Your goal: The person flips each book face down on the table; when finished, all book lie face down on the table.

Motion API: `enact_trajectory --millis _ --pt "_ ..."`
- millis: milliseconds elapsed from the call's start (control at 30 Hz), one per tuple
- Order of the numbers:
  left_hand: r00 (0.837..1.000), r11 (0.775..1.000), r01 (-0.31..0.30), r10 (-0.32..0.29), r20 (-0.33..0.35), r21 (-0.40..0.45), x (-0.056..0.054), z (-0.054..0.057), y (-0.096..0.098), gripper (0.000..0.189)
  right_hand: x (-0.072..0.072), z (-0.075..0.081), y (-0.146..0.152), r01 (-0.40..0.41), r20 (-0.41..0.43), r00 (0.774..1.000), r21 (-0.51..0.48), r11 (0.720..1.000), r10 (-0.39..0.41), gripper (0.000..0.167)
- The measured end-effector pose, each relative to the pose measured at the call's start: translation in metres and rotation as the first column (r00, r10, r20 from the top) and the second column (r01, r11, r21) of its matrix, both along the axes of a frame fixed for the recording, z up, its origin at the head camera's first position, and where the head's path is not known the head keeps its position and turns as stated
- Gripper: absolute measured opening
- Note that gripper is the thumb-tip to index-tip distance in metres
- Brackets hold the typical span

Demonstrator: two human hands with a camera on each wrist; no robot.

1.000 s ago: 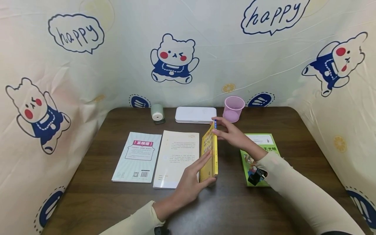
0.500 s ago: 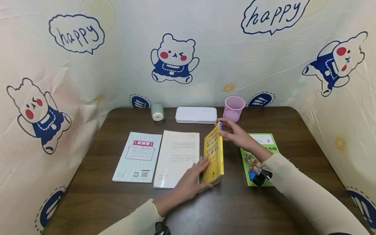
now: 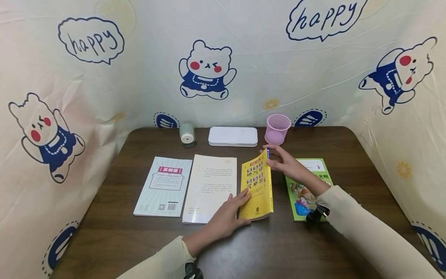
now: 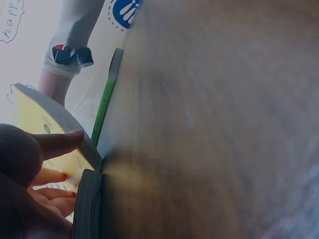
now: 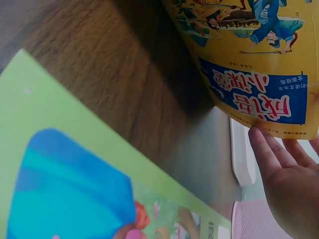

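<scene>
A yellow paperback book (image 3: 256,186) leans at a tilt on the table, its back cover facing up and its spine side raised. My right hand (image 3: 283,164) pinches it at the top end of the spine. In the right wrist view, the right fingertips (image 5: 256,132) touch the top edge of its illustrated front cover (image 5: 249,94). My left hand (image 3: 226,217) lies at the book's lower left, fingers on the back cover. In the left wrist view, the left thumb (image 4: 60,144) reaches along the book's bottom edge.
A cream book (image 3: 210,186) lies left of the yellow one, beside a pale blue book (image 3: 163,190). Under my right forearm is a green book (image 3: 301,197). Along the back stand a green sharpener-like object (image 3: 187,133), a white flat case (image 3: 232,136) and a pink cup (image 3: 277,130).
The yellow book has tipped from nearly upright toward the right, showing more of its back cover. My right hand has moved right and slightly nearer with its top; the left hand has barely moved.
</scene>
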State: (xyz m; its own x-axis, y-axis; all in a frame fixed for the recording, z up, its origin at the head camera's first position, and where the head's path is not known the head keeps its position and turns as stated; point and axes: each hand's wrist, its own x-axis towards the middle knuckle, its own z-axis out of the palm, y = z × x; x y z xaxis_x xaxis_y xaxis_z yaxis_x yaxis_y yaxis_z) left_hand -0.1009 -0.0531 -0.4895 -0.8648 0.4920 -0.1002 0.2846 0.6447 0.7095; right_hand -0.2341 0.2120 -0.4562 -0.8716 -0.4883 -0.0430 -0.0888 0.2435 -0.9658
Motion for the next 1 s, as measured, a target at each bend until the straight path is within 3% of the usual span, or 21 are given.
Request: enact_trajectory --millis 400,667,800,1000 --pt "0.997 0.994 0.056 -0.060 -0.046 -0.095 -0.002 -0.001 0.001 0.075 0.001 -0.002 0.013 -0.036 -0.045 0.998 0.098 0.995 0.041 0.061" --pt "0.992 0.983 0.078 -0.093 -0.088 -0.167 -0.002 -0.005 0.001 0.069 0.000 -0.001 0.025 -0.049 -0.079 0.994 0.233 0.971 0.070 0.068" --pt "0.989 0.981 0.082 -0.101 -0.105 -0.174 -0.001 -0.005 0.001 0.065 0.000 -0.002 0.030 -0.033 -0.119 0.989 0.374 0.927 0.084 0.072" --pt "0.991 0.982 0.079 -0.096 -0.095 -0.170 0.002 -0.005 0.001 0.063 -0.004 -0.010 0.032 0.000 -0.126 0.988 0.579 0.816 0.089 0.077"
